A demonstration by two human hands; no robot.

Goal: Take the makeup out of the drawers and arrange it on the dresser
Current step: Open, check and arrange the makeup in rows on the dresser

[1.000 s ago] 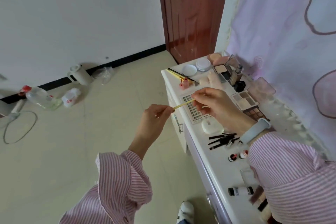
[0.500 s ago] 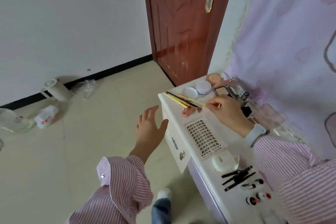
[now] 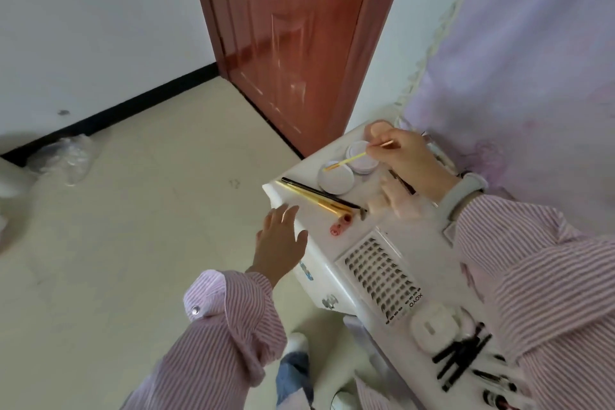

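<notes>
Yellow stick (image 3: 350, 160) in right hand (image 3: 407, 156)

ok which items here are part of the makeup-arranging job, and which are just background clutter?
Job:
right hand pinching thin yellow stick
left hand, open, by dresser edge
brushes
round white jars
lash tray
black pencils

Lying about:
plastic bag on floor
door
curtain

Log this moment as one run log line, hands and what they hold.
right hand: pinches thin yellow stick over round white jars | left hand: open, beside dresser edge, holds nothing
</notes>
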